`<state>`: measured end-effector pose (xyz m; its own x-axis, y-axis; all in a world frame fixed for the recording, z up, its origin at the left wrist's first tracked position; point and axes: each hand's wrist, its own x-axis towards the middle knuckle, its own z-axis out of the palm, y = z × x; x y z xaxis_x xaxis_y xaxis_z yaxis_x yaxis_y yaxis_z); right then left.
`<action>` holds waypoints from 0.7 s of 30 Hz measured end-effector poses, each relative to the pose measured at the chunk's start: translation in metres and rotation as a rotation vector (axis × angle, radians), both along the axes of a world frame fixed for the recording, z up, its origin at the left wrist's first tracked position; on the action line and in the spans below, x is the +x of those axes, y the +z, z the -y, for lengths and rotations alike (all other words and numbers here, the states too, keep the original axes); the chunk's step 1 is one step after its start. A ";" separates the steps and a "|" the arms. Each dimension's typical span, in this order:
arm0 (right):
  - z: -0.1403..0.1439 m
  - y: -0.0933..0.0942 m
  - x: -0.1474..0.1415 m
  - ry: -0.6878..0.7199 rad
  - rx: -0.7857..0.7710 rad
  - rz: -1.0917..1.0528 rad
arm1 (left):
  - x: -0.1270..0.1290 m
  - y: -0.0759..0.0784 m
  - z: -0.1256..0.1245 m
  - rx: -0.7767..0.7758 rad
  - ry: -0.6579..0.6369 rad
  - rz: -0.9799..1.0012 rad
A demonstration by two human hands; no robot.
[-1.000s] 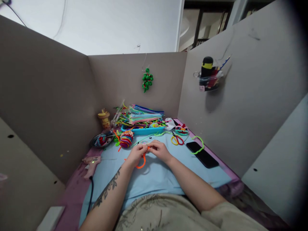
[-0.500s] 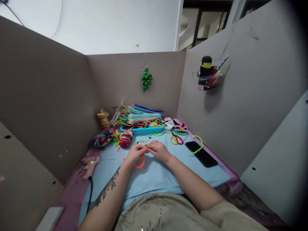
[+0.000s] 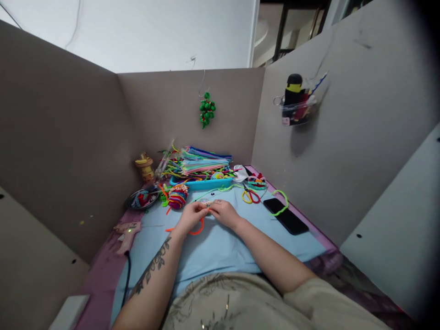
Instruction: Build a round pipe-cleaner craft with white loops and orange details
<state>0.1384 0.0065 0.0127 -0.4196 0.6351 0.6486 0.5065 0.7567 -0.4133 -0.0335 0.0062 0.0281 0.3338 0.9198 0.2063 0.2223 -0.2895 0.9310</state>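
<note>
An orange pipe cleaner (image 3: 201,226) is pinched between my two hands above the blue cloth (image 3: 220,252). My left hand (image 3: 191,215) has its thumb and fingertips pressed together on it. The fingers of my right hand (image 3: 224,213) close on the same piece, with the fingertips of both hands almost meeting. From under my left hand the orange strand curves down in a loop, and its free end points left. Just beyond my left hand lies a striped multicoloured bundle (image 3: 178,197). The exact bend between my fingertips is too small to make out.
A blue tray (image 3: 202,184) heaped with pipe cleaners stands at the back. Scissors (image 3: 250,196) and a black phone (image 3: 287,217) with a green pipe cleaner (image 3: 284,204) across it lie right. A pink glue gun (image 3: 128,236) and a dark bowl (image 3: 132,201) are left. Panels surround the table.
The loop of the orange pipe cleaner has swung left and its free end now reaches farther left. Both hands stay together, fingertips slightly shifted. The whole view has moved a little.
</note>
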 end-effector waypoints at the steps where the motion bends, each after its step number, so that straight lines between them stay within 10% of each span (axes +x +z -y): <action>1: 0.000 0.000 0.000 -0.013 0.015 0.021 | 0.000 -0.001 0.000 -0.009 0.015 0.019; 12: 0.002 -0.007 -0.002 -0.079 0.028 0.012 | 0.001 -0.008 -0.004 0.098 0.024 -0.056; 21: 0.003 0.002 0.000 0.055 -0.429 -0.474 | 0.001 0.000 0.002 0.358 0.156 -0.148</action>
<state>0.1382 0.0035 0.0148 -0.1889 0.8649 0.4651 0.1592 0.4943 -0.8546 -0.0322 0.0044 0.0286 0.2459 0.8409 0.4821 0.4135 -0.5408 0.7325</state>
